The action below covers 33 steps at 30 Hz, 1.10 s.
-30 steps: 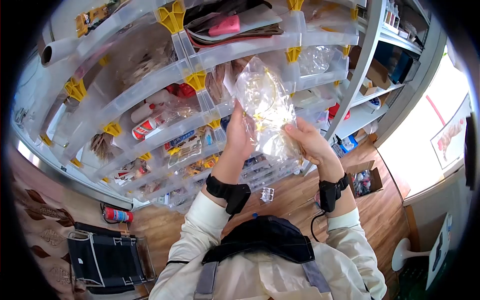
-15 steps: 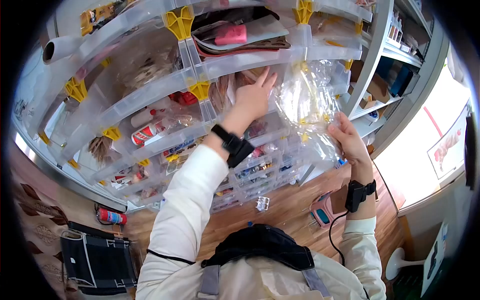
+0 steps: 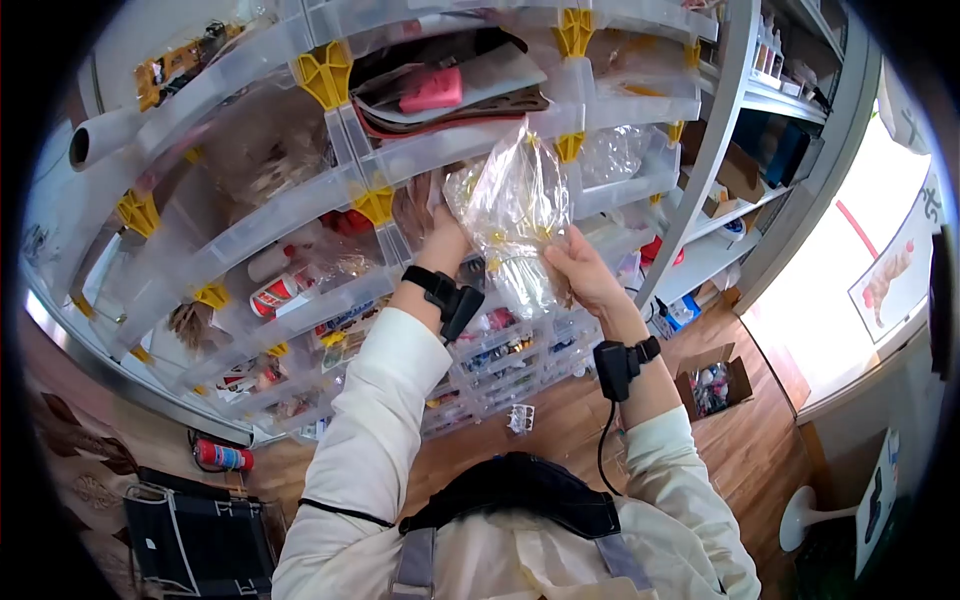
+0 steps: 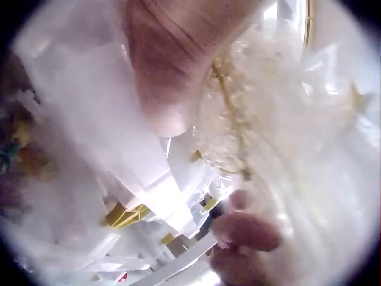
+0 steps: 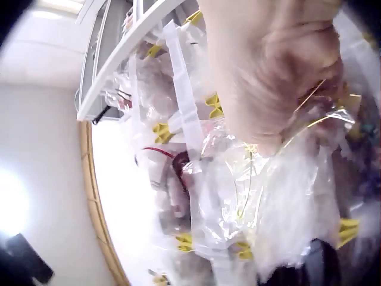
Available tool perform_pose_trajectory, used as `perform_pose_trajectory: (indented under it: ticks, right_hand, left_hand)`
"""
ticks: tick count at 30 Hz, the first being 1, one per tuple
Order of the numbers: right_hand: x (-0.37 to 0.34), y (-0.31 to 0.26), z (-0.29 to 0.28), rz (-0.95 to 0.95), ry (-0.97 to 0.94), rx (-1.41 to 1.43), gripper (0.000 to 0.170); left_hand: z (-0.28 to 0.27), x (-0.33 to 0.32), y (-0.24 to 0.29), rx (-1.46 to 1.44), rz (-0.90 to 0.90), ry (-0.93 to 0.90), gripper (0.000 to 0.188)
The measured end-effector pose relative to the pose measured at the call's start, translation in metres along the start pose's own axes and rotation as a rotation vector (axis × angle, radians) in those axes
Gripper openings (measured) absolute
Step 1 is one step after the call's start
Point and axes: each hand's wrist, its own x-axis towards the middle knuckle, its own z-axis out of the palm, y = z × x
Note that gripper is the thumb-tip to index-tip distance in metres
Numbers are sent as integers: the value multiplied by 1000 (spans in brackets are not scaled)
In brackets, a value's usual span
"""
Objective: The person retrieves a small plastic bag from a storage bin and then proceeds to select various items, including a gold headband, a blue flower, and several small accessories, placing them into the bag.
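Observation:
A crinkled clear plastic bag (image 3: 525,190) with thin gold-coloured strands and small yellow pieces inside hangs before the drawer stack. My right hand (image 3: 590,272) pinches its lower right side, thumb in front; in the right wrist view, the bag (image 5: 292,196) drapes below that hand (image 5: 274,71). My left hand (image 3: 447,238) is at the bag's left edge, in front of a middle drawer, its fingers hidden behind the plastic. The left wrist view has the left hand (image 4: 178,65) beside a beaded gold strand (image 4: 229,101); I cannot tell whether it grips anything.
Translucent drawers (image 3: 450,140) with yellow connectors (image 3: 325,75) fill the space ahead, stuffed with bagged goods. A grey shelf rack (image 3: 690,220) stands at the right. On the wooden floor are a cardboard box (image 3: 740,380), a fire extinguisher (image 3: 222,455) and a folding chair (image 3: 195,535).
The right hand first carried the bag rightward while the left hand let go and reached to the drawer; now the bag is back in the middle, covering the left hand's fingers.

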Motion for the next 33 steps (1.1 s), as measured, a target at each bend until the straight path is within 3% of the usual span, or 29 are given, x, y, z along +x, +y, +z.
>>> perform_pose_trajectory:
  ticks: [2,4,5,6,8,9,10,12,13,17,19,20,22,23,25,26,28,29,31,32,33]
  right_hand:
    - [4,-15,-10,192,-45,-236,28]
    - [7,-24,-27,268,-90,-360,33]
    - [7,-24,-32,349,-127,-475,38]
    - [7,-13,-36,355,-132,-475,38]
    - [10,18,-46,74,2,-232,30]
    - [5,5,-37,206,92,-181,23]
    - [2,-2,-34,219,100,-177,23]
    - [11,-19,-32,371,33,-352,26]
    - [12,-38,-20,408,69,-469,30]
    - [39,-44,-8,331,145,-485,34]
    - [50,-50,-4,451,78,-661,50]
    - [54,-36,-2,449,73,-661,50]
    - [58,4,3,-328,542,-984,65]
    - [46,-8,15,-333,537,-985,65]
    - [17,-36,34,-252,265,-959,73]
    - [12,-40,40,-246,259,-961,73]
    - [2,-40,50,-134,105,-1329,80]
    - [1,-35,53,-120,106,-1324,80]
    - [6,-23,56,-80,188,-1499,77]
    - [14,-11,51,-77,194,-1501,77]
    - [24,7,45,-183,301,-1538,75]
  left_hand:
    - [-8,7,-27,-109,-105,31,54]
    - [-13,8,-46,-226,-219,64,54]
    - [-9,1,-24,-286,-283,79,54]
    - [-2,-1,-2,161,-333,25,53]
    - [23,-13,98,1204,-405,-180,51]
    - [23,-14,96,1203,-372,-123,50]
    - [26,-19,96,1196,-379,-137,50]
    - [28,-19,108,1216,-301,-59,36]
    - [30,-20,113,1251,-324,-64,39]
    - [26,-16,106,1233,-393,-138,54]
    - [25,-15,103,1340,-508,-223,54]
    - [24,-17,103,1342,-511,-219,54]
    - [24,-22,104,1210,-332,-68,52]
    - [23,-24,106,1210,-334,-61,52]
    - [23,-28,107,1200,-383,-21,40]
    - [22,-28,103,1195,-390,-22,40]
    - [18,-26,89,1162,-239,-46,39]
    - [10,-24,57,1159,-245,-59,39]
    - [-4,-15,-20,564,-75,167,34]
    - [3,-16,14,561,-72,162,34]
    - [11,-17,48,937,-178,61,33]
